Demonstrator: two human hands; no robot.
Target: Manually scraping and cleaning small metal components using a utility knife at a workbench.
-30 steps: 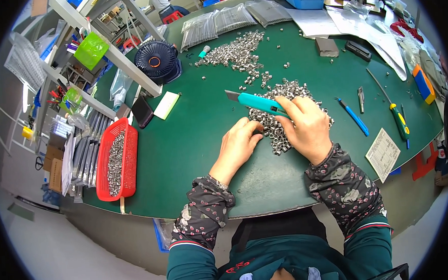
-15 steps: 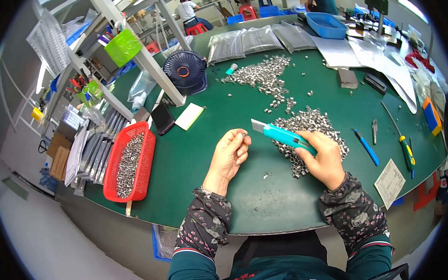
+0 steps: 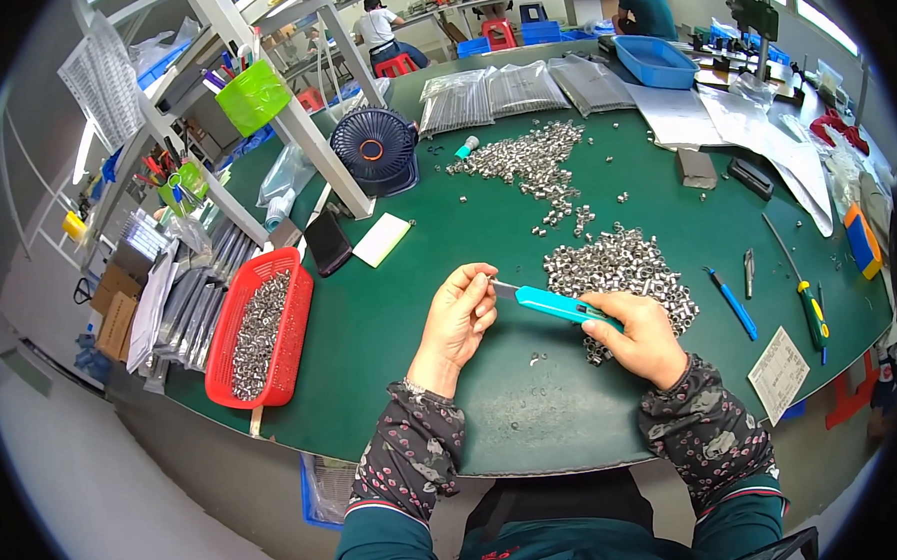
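My right hand (image 3: 639, 334) is wrapped round a turquoise utility knife (image 3: 555, 303), whose blade points left. The blade tip meets the fingertips of my left hand (image 3: 457, 318). There the thumb and forefinger pinch a small metal piece, mostly hidden by the fingers; it looks like the short metal rings nearby. Just beyond the knife lies a heap of small shiny metal rings (image 3: 623, 262), partly behind my right hand. Tiny pale scraps (image 3: 538, 359) lie on the green table (image 3: 535, 416) between my forearms.
At left stands a red basket (image 3: 299, 332) of metal rings, near a phone (image 3: 327, 243) and a fan (image 3: 373, 148). A second spread of rings (image 3: 533, 161) lies farther back. To the right are a blue pen-like tool (image 3: 734, 306), a screwdriver (image 3: 812, 309) and a paper label (image 3: 779, 374).
My right hand has tilted the knife flatter and brought its blade left and down to my left fingertips. My left hand has stayed nearly in place, still pinching.
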